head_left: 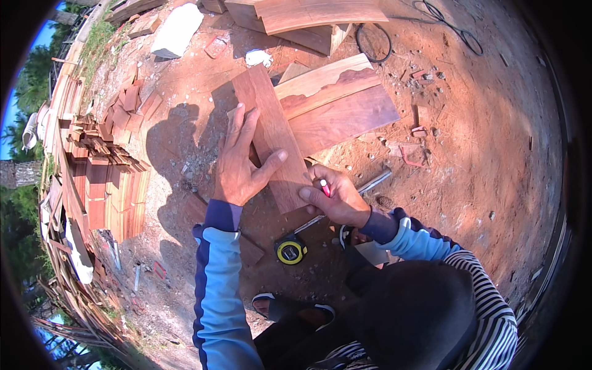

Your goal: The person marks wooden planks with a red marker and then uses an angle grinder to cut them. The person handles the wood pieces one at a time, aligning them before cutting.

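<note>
My left hand (pixel 242 161) lies spread along the left edge of a narrow reddish-brown wooden board (pixel 271 132), its thumb reaching across the face. The near end of that board is under the thumb of my right hand (pixel 338 198). Closed in the same right hand is a slim red pencil (pixel 325 187) with a pale end. Beneath, partly covered, a wider wooden board (pixel 342 117) with a pale streak slants to the right. Just below my hands a black-and-yellow tape measure (pixel 290 250) sits with its metal blade (pixel 375 181) drawn out to the upper right, partly hidden by my right hand.
Stacked planks (pixel 114 197) stand at the left, with scattered wood offcuts (pixel 126 111) behind them. Large timber pieces (pixel 320 15), a white block (pixel 177 31) and a black cable (pixel 456 28) lie at the far side. Sandalled feet (pixel 265 302) are near the lower edge.
</note>
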`<state>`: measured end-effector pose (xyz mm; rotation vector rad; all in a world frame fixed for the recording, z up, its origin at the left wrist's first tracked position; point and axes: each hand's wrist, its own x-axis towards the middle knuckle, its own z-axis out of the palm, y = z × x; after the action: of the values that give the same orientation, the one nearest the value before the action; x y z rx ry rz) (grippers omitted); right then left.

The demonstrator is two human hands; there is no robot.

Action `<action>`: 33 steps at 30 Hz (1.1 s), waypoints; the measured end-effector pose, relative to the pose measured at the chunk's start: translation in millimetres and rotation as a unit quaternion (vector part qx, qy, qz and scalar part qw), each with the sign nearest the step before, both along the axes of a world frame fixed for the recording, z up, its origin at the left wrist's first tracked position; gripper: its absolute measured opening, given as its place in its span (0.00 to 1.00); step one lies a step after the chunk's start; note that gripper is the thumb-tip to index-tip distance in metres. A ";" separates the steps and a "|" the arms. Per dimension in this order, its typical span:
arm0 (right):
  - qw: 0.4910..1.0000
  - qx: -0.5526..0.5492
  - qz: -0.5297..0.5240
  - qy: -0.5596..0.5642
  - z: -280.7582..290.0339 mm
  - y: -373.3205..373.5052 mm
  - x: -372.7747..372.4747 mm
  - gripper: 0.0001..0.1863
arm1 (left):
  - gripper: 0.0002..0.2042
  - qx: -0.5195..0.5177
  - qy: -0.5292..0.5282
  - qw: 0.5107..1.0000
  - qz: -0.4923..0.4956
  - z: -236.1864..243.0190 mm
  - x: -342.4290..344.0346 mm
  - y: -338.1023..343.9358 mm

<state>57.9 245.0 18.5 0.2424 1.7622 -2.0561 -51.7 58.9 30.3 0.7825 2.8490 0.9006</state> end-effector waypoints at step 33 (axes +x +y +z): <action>0.968 0.008 -0.170 0.184 48.7 51.0 -19.5 0.27 | 0.40 -0.019 -0.013 0.999 0.025 5.4 2.8 -3.5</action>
<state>38.4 296.1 67.2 0.1870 2.0731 -2.4575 -48.9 55.4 35.7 0.6930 2.8663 0.8529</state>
